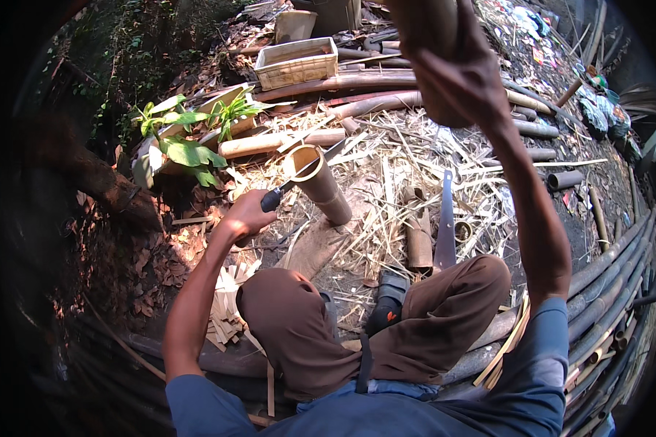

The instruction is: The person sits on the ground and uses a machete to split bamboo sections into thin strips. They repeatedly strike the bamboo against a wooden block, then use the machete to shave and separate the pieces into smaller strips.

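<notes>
The person wears a blue short-sleeved shirt (532,379) whose sleeves end above the elbows, leaving both forearms bare. Brown trousers (299,328) cover the legs, and a dark shoe (386,302) with a small orange mark shows between the knees.

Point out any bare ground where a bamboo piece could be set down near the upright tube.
Little is truly bare. The most open patch is the leaf-strewn earth left of the left hand, bordered by the leafy plant. Around the upright bamboo tube splinters lie thick, the saw blade lies right, and poles crowd the ground behind.
</notes>
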A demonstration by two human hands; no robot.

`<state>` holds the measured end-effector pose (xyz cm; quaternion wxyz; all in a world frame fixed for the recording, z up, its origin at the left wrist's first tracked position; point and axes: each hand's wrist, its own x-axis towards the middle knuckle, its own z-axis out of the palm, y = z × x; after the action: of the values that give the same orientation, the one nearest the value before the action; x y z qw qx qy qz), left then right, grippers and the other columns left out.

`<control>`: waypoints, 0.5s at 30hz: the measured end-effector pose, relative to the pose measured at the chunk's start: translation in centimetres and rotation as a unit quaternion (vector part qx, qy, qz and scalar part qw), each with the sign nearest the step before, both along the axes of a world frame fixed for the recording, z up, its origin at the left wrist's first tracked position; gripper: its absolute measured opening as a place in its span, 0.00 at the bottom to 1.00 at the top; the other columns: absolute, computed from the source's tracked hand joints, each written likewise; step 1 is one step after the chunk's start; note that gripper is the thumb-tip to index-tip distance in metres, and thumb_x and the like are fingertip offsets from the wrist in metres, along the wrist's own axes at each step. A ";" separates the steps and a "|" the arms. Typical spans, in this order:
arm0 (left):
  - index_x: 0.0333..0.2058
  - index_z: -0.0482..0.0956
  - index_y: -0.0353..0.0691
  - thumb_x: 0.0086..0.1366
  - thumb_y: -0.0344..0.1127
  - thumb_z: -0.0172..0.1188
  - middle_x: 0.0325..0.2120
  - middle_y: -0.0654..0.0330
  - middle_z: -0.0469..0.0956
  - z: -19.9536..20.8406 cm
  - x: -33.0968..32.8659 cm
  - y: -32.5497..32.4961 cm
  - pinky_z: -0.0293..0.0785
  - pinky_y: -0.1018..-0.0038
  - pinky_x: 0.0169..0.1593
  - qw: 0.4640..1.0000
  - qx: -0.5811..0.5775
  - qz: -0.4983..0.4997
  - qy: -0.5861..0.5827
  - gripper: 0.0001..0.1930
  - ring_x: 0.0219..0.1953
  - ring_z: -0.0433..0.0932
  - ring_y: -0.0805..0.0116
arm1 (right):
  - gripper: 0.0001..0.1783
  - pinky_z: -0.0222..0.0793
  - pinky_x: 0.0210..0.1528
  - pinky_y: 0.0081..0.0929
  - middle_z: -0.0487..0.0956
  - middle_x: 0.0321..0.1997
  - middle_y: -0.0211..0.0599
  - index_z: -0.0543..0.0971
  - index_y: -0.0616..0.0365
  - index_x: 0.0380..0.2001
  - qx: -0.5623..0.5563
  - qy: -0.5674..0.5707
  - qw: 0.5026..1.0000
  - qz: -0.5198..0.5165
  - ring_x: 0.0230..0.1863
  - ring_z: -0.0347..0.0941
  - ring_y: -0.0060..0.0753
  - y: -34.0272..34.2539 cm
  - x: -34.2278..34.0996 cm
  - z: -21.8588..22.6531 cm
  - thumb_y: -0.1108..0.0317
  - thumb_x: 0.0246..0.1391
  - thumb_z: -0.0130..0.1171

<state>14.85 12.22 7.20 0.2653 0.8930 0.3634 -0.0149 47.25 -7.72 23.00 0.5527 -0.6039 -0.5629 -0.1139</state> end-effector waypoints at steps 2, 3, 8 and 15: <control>0.32 0.74 0.33 0.50 0.35 0.59 0.19 0.54 0.74 0.8 0.1 -1.5 0.72 0.64 0.31 0.998 -0.051 0.025 0.005 0.12 0.23 0.75 0.63 | 0.47 0.76 0.45 0.34 0.77 0.49 0.51 0.58 0.53 0.68 0.027 -0.134 0.987 -0.081 0.46 0.77 0.43 -0.7 0.9 -1.2 0.59 0.47 0.70; 0.31 0.73 0.32 0.50 0.35 0.59 0.19 0.54 0.74 0.5 -0.1 -1.5 0.72 0.63 0.32 1.000 -0.022 -0.005 -0.009 0.12 0.23 0.75 0.62 | 0.46 0.76 0.46 0.35 0.76 0.50 0.51 0.59 0.53 0.67 0.044 -0.201 0.971 -0.118 0.47 0.77 0.43 -1.1 1.3 -1.7 0.60 0.47 0.69; 0.31 0.74 0.32 0.49 0.35 0.60 0.20 0.49 0.75 0.4 0.3 -2.3 0.73 0.60 0.33 1.000 0.019 -0.017 -0.009 0.13 0.24 0.76 0.56 | 0.50 0.76 0.49 0.41 0.75 0.50 0.58 0.54 0.54 0.69 -0.161 -0.105 0.981 -0.021 0.47 0.76 0.53 -3.4 0.4 -14.9 0.56 0.44 0.66; 0.33 0.78 0.29 0.48 0.39 0.65 0.23 0.46 0.78 0.4 -2.5 0.2 0.74 0.63 0.35 0.995 0.067 -0.037 0.070 0.18 0.27 0.79 0.56 | 0.59 0.73 0.53 0.42 0.76 0.49 0.66 0.47 0.49 0.72 -0.432 0.044 0.900 0.027 0.47 0.78 0.58 -4.9 -3.7 -16.0 0.50 0.39 0.65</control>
<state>12.38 12.41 7.62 0.1780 0.9184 0.3478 -0.0630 43.52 -12.66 7.00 0.2647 -0.7722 -0.5481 0.1820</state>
